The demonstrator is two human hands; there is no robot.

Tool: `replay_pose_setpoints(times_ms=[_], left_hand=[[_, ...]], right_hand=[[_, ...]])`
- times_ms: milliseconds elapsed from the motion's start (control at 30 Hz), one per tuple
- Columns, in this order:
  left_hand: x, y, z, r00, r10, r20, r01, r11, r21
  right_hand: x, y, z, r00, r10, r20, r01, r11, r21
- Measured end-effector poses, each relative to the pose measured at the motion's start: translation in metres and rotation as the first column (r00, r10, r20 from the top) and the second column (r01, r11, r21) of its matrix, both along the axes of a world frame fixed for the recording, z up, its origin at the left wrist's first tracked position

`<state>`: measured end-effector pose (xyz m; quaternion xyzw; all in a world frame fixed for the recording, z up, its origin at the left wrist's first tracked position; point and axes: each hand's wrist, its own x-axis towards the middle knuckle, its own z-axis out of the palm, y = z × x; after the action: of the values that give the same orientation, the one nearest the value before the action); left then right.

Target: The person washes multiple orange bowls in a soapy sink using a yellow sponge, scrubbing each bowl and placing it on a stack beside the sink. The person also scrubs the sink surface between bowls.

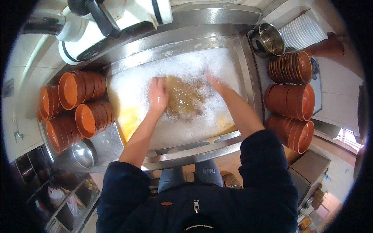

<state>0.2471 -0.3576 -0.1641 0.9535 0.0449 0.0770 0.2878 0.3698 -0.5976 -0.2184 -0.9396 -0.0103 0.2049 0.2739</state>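
Observation:
Before me is a large stainless steel sink [189, 150] filled with white suds [131, 78]. Between my hands the foam parts around a patch of murky brown water [185, 97]. My left hand [158, 94] is wet and bent at the left edge of this patch, its fingertips hidden at the surface. On the other side my right hand [213, 80] reaches into the suds, fingers mostly covered and blurred. Whether either hand holds something under the water cannot be seen. Yellowish liquid [128, 121] shows along the sink's left side.
Stacks of glazed terracotta dishes [84, 90] stand on the left ledge beside a metal bowl [84, 153]. More terracotta stacks [290, 102], a steel pot [267, 40] and stacked white plates [303, 30] line the right. A white appliance with black handle [102, 20] overhangs the sink's back left.

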Motion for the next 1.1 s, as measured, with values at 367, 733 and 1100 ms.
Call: replay_pose_setpoints(times_ms=[367,733,1100], left_hand=[[0.014,0.000,-0.005,0.908,0.147,-0.392,-0.351,0.777,-0.522],[-0.013,-0.004,-0.065,0.779,-0.503,-0.375,0.502,0.858,-0.107],[-0.018,-0.054,0.014,0.843,-0.368,-0.392,-0.262,0.357,-0.897]], right_hand=[[-0.052,0.021,0.116,0.954,-0.166,0.250,0.059,0.920,0.387],[-0.091,0.060,0.013,0.810,-0.226,-0.541,0.431,0.855,0.287],[-0.103,0.052,0.054,0.488,0.339,-0.804,0.861,-0.037,0.507]])
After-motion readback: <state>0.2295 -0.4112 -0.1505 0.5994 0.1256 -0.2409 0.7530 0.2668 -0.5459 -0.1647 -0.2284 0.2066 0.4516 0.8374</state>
